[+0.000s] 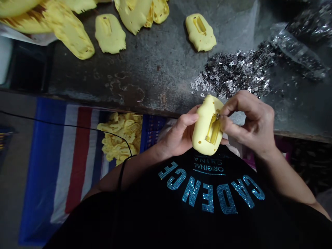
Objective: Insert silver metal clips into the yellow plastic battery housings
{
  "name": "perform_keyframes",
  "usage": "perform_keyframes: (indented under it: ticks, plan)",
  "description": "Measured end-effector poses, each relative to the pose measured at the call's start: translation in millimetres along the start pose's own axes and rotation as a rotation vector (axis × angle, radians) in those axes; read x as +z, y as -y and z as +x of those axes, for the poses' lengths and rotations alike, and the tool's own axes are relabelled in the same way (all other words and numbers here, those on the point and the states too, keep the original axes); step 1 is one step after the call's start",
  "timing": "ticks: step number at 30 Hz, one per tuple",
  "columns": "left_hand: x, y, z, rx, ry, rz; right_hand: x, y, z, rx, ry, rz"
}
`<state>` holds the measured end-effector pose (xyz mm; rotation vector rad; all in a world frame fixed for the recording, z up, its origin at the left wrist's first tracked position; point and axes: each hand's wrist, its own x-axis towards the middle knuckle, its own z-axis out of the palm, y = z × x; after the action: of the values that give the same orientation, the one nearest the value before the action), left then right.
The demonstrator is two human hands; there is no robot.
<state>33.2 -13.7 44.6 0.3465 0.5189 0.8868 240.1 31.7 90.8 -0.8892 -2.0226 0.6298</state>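
A yellow plastic shell point(203, 133) with a long slot is held over the table's front edge, in front of the black shirt. My left hand point(178, 135) grips its left side, fingers wrapped behind it. At the slot's upper end, my right hand point(249, 121) pinches a small metal contact piece point(217, 117), thumb and forefinger closed on it. Another metal coil point(208, 138) sits at the slot's lower end. Just beyond the hands lies a heap of small shiny metal pieces point(236, 74).
Two single yellow shells point(201, 33) point(110, 34) and a pile of more shells point(67, 31) lie on the dark table point(145, 76). A clear plastic bag point(298, 48) is at the right. Below left, yellow parts point(121, 135) fill a container beside striped cloth point(77, 155); a black cable crosses there.
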Motion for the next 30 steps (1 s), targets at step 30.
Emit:
perform_keyframes:
  ticks: [30]
  plan:
    - [-1.9, -1, -4, 0.032, -0.058, 0.134, -19, -9, 2, 0.064, 0.223, -0.012]
